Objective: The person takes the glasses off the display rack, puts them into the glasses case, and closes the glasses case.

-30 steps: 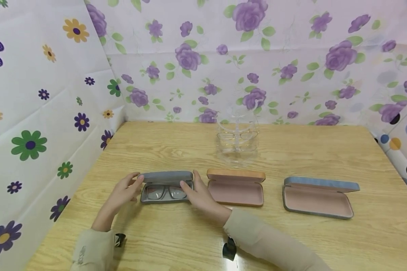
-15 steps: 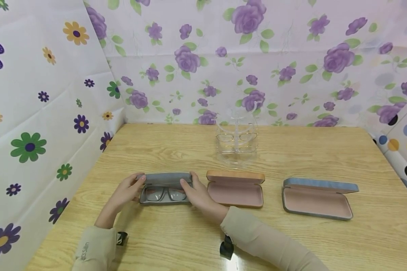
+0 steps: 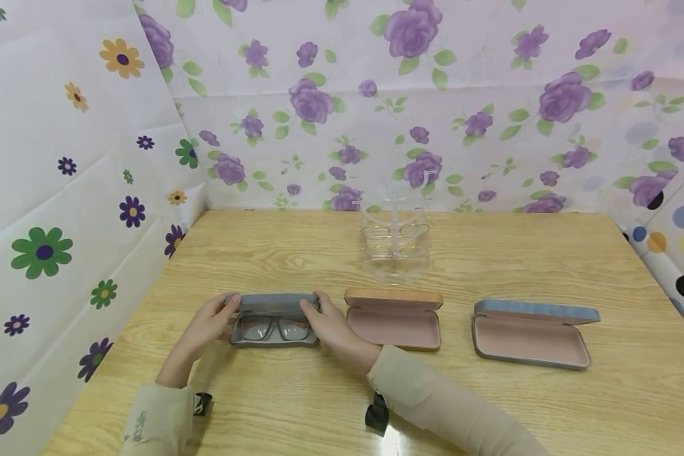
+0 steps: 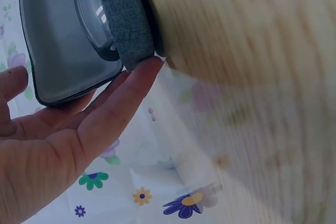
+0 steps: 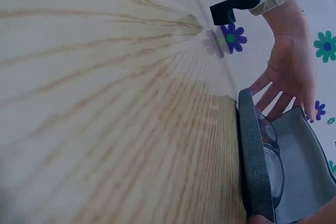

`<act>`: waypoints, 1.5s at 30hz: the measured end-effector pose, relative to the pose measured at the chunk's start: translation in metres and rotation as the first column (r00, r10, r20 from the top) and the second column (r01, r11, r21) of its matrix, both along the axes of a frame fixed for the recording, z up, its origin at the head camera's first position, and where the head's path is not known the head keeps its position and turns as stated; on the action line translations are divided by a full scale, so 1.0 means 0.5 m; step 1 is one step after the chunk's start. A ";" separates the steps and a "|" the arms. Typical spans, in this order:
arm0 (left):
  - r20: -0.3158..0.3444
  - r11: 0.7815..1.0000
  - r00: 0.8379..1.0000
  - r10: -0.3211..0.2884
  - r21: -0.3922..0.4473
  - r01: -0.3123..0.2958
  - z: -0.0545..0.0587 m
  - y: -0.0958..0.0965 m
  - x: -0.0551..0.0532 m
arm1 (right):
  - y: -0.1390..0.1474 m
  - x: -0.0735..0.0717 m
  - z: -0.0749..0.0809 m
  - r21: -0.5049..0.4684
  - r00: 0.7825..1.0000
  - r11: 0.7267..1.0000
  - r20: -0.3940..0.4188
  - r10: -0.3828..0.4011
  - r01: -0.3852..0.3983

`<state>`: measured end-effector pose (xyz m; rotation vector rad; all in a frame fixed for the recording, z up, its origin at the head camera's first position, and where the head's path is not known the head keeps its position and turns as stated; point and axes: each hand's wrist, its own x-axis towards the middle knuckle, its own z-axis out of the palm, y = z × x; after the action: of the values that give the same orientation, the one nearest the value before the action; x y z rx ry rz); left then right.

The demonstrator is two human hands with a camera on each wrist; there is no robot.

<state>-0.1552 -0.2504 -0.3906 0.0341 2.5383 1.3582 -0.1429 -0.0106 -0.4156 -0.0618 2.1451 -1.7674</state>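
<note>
The wooden table [image 3: 285,405] bears the grey glasses case [image 3: 272,344], its lid [image 3: 276,303] part-raised, left of the orange case [image 3: 393,296]. The grey one looks light and stiff; I judge its short ends the best hold. My left hand [image 3: 205,326] touches one end, fingers nearly straight, thumb apart; my right hand [image 3: 335,329] straddles the lid's other corner — whether it pinches, I cannot tell. Inside lie the glasses [image 3: 274,323], probably fragile — best kept clear of fingers.
</note>
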 end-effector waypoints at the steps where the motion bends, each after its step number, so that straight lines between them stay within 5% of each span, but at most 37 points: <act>1: -0.003 1.000 1.000 0.003 0.001 -0.003 0.000 0.000 0.000 | -0.001 -0.002 0.001 0.008 1.000 1.000 0.001 -0.002 0.002; 22: -0.035 0.999 0.999 -0.008 0.033 0.010 -0.004 -0.003 0.004 | 0.008 -0.020 0.004 0.011 1.000 1.000 -0.001 0.008 -0.008; 45: -0.056 0.982 0.996 -0.063 0.176 0.072 -0.009 -0.015 0.020 | 0.010 -0.003 -0.009 0.028 0.989 0.998 -0.133 0.058 -0.055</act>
<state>-0.1454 -0.2579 -0.3953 0.1893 2.4239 1.5716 -0.1442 -0.0055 -0.4203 -0.2387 2.2342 -1.7500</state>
